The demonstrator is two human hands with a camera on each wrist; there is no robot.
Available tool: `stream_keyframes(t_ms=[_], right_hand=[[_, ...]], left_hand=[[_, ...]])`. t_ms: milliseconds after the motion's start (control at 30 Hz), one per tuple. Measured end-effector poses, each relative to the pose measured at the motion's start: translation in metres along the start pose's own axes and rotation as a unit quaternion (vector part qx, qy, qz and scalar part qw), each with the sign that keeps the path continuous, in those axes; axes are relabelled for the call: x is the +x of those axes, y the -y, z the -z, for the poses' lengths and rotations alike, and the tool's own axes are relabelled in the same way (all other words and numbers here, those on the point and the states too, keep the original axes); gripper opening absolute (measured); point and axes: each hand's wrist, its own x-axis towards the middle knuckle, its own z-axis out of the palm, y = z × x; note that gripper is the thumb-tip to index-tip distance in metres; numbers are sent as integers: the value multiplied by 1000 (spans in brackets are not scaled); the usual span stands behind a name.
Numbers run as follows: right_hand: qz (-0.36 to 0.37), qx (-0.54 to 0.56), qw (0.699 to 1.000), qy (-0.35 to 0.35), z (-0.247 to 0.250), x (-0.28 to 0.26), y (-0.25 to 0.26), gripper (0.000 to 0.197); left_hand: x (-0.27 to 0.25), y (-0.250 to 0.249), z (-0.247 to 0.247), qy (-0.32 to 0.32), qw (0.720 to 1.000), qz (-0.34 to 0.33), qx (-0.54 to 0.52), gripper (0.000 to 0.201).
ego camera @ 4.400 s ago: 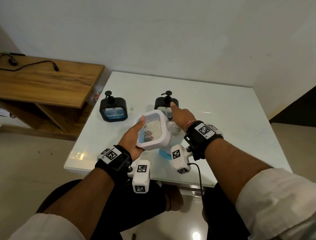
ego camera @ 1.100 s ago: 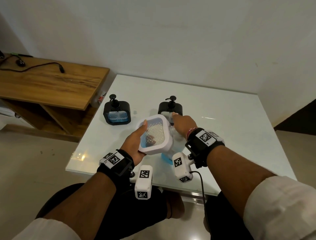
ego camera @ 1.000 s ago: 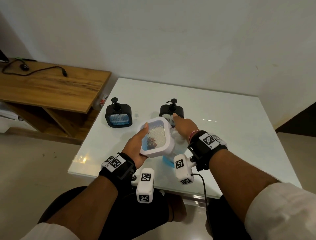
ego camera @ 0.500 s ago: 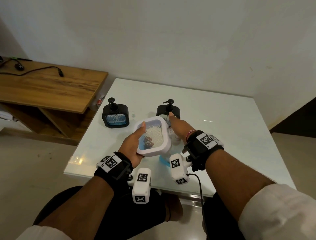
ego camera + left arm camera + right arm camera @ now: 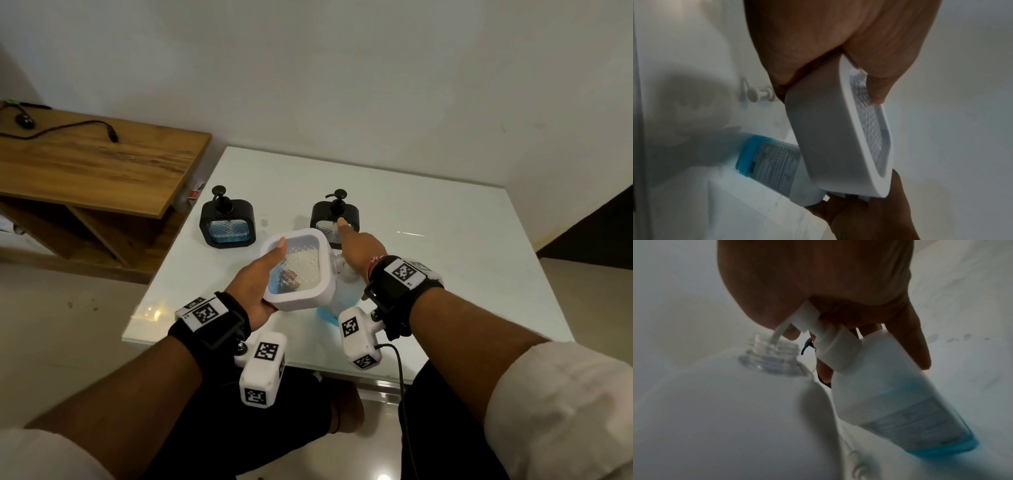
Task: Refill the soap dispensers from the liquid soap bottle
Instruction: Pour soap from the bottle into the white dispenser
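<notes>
My left hand point(image 5: 260, 277) grips a white square soap dispenser point(image 5: 298, 270) tilted on its side above the table's front, thumb on its textured window point(image 5: 865, 104). Its open clear neck point(image 5: 768, 353) faces right. My right hand point(image 5: 359, 246) curls round the white pump head point(image 5: 828, 340) of the liquid soap bottle point(image 5: 334, 305), with one finger stretched forward. The spout meets the dispenser's neck. A little blue liquid shows at the bottle's base point(image 5: 941, 449), low by the table. Two black dispensers point(image 5: 227, 222) point(image 5: 334, 212) stand behind; the left one holds blue liquid.
A loose white pump point(image 5: 756, 94) lies on the white glass table point(image 5: 462, 257). A wooden desk point(image 5: 85, 171) with a black cable stands to the left, lower shelves beneath. The wall runs behind the table. My knees are under its front edge.
Both hands keep the same holds on the white dispenser and the bottle's pump. Only the head view shifts a little; the black dispensers have not moved.
</notes>
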Motion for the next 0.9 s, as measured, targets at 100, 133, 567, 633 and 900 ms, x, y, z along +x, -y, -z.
stream_keyframes(t_ms=[100,133,567,633,900], right_hand=[[7,64,997,31,2,2,-4,67],[8,75,997,35,1,2,-4,65],[29,11,999,34,-4,4,3,59],[34,-1,999,23,-3,4,3,57],[22,-23,999,10,-5,8,0,57]], left_hand=[[-2,5,-3,8,1000,0,5,44],[-1,6,-2,11,1000,0,6,47],[3,1,0,-1,1000,-16,7,43],[5,1,1,-3,1000,-14,8,40],[5,2,2,-3,1000,-8,18,38]])
